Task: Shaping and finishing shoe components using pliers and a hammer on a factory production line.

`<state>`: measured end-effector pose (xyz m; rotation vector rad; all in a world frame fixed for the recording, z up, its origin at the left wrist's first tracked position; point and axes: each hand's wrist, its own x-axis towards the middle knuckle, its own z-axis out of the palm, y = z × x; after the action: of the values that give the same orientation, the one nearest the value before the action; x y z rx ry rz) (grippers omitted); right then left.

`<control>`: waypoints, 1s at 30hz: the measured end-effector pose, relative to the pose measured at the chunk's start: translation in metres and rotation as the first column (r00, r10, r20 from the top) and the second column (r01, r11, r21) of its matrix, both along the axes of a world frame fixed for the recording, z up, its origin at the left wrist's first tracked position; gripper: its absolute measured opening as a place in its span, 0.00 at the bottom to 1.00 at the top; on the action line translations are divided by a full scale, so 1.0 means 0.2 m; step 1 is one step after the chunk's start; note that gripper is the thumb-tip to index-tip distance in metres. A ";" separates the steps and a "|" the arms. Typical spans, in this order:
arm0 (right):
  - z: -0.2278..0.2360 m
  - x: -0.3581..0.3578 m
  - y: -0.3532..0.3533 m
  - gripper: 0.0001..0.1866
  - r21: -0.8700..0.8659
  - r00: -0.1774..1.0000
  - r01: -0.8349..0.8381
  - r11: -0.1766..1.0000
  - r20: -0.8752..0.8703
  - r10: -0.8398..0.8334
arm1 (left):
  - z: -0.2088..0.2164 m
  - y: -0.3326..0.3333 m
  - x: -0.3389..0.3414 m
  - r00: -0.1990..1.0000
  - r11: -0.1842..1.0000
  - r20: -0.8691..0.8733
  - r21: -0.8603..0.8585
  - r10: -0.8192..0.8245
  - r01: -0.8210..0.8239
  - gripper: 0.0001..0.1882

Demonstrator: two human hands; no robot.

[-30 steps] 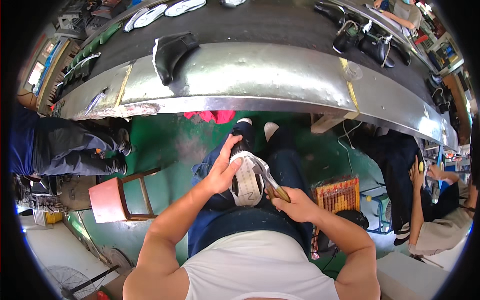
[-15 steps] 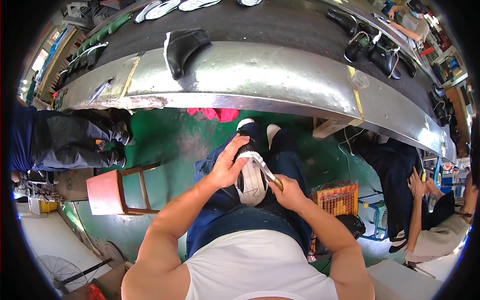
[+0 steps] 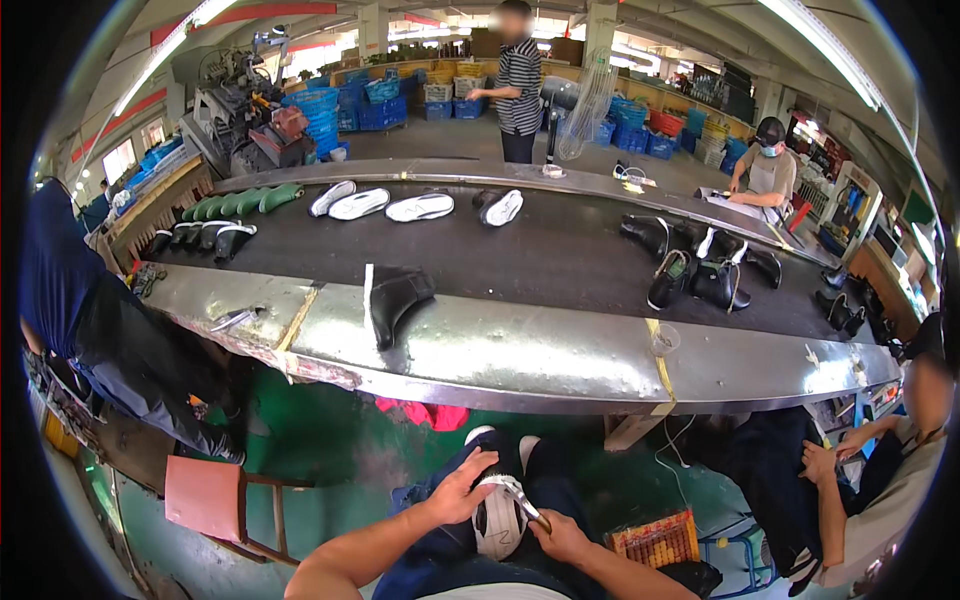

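On my lap lies a shoe (image 3: 497, 533), its pale sole facing up with a dark mark on it. My left hand (image 3: 462, 490) is wrapped over the far end of the shoe, the thumb lying near a white fringed edge. My right hand (image 3: 562, 538) grips the handle of metal pincers (image 3: 519, 497). Their curved silvery head reaches the shoe's edge close to my left thumb. Whether the jaws pinch the edge is too small to tell.
Ahead stands a metal-edged conveyor (image 3: 520, 345) with a black boot (image 3: 398, 300) on its near rim. White-soled shoes (image 3: 420, 207) and black boots (image 3: 700, 275) lie on the belt. A red stool (image 3: 205, 505) is at left, a beaded seat (image 3: 655, 540) at right. Co-workers are on both sides.
The view has tilted up, bringing the belt and the far room into sight and shifting my hands lower in the picture. Both hands keep their places on the shoe and the pincers.
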<state>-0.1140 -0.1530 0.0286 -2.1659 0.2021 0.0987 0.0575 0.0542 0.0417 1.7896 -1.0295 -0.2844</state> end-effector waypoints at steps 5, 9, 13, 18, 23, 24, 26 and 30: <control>0.11 -0.05 0.01 0.18 -0.073 0.998 -0.056 0.996 -0.016 0.055 | 0.00 -0.01 -0.07 0.999 0.998 -0.004 -0.047 0.046 -0.046 0.25; 0.19 -0.04 0.00 0.18 -0.135 0.994 -0.087 0.987 -0.084 0.076 | -0.10 -0.10 -0.08 0.957 0.956 -0.172 -0.140 0.232 -0.257 0.19; 0.24 -0.08 -0.14 0.13 0.055 0.955 -0.218 0.974 -0.193 0.225 | -0.02 -0.10 -0.02 0.982 0.970 -0.055 -0.156 0.181 -0.188 0.20; 0.42 -0.06 -0.08 0.10 0.272 1.000 0.011 0.962 -0.025 -0.004 | 0.02 -0.04 0.00 0.979 0.995 -0.194 -0.057 0.069 -0.081 0.26; 0.31 0.09 -0.03 0.16 -0.002 0.987 -0.132 0.991 -0.094 0.131 | 0.00 -0.03 0.03 0.977 0.999 -0.212 0.036 -0.031 0.040 0.33; 0.37 0.09 -0.04 0.18 0.109 0.969 -0.137 0.984 -0.189 0.156 | 0.02 -0.01 0.02 0.957 0.998 -0.285 0.030 -0.045 0.056 0.35; 0.33 0.05 -0.04 0.19 0.151 0.997 -0.081 0.985 -0.004 0.082 | 0.05 0.00 0.05 0.970 0.992 -0.232 0.088 -0.071 0.094 0.39; 0.24 0.05 -0.05 0.25 0.224 0.991 0.119 0.967 -0.091 -0.101 | 0.01 0.01 0.01 0.825 0.996 -0.558 -0.023 -0.089 0.091 0.43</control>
<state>-0.1049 -0.1632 0.0767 -1.9182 0.3395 0.1374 0.0600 0.0563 0.0441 1.5188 -0.6834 -0.8208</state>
